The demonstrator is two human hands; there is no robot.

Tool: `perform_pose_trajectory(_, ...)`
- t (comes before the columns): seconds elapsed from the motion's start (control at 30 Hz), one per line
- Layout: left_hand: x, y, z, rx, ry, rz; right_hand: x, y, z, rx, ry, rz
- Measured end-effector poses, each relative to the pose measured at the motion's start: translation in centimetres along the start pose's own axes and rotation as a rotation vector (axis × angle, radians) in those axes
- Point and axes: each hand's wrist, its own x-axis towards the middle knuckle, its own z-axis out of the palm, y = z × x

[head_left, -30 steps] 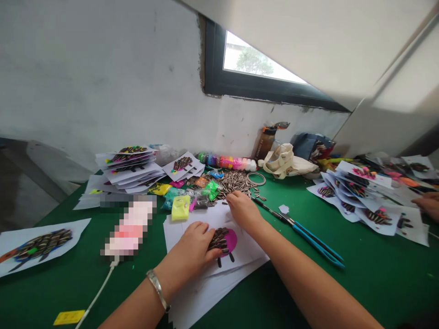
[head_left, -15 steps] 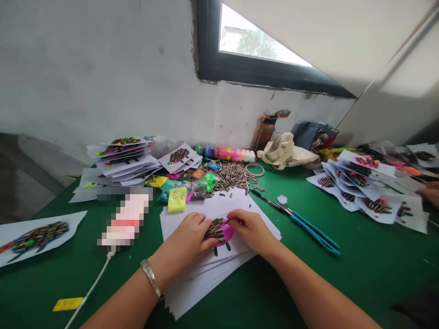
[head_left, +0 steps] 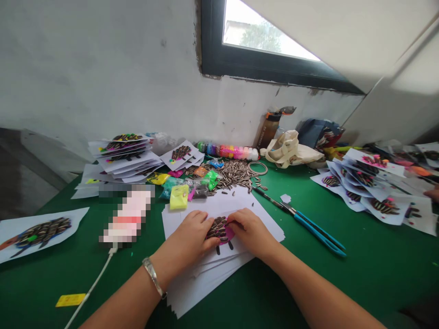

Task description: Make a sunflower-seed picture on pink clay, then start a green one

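A stack of white paper (head_left: 192, 288) lies on the green table in front of me. On its top sheet is a magenta clay shape (head_left: 229, 234) partly covered with striped seeds (head_left: 216, 230), with two dark seeds below it. My left hand (head_left: 192, 235) rests on the sheet at the left of the shape, fingers apart, thumb touching the seeds. At the shape's right edge my right hand (head_left: 252, 230) pinches a dark seed, mostly hidden by its fingers. Behind the stack lies a heap of loose seeds (head_left: 236, 172).
Clay packets (head_left: 179, 196) lie behind the stack. A blue-handled tool (head_left: 318, 233) is at the right. Seed pictures are piled left (head_left: 132, 162) and right (head_left: 382, 208). A phone-like object with a cable (head_left: 92, 288) lies left. Another person's hand (head_left: 432, 193) shows at the right edge.
The view has shifted slightly. My right hand's fingers have drawn in closer to the seeds on the magenta shape. My left hand stays beside the shape.
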Motion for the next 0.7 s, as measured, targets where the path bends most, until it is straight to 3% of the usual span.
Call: perform_pose_trajectory(0.7,0.06,-0.28,0.48,0.001,0.013,-0.015,0.60,-0.07,0.53,-0.113,-0.033,-0.111)
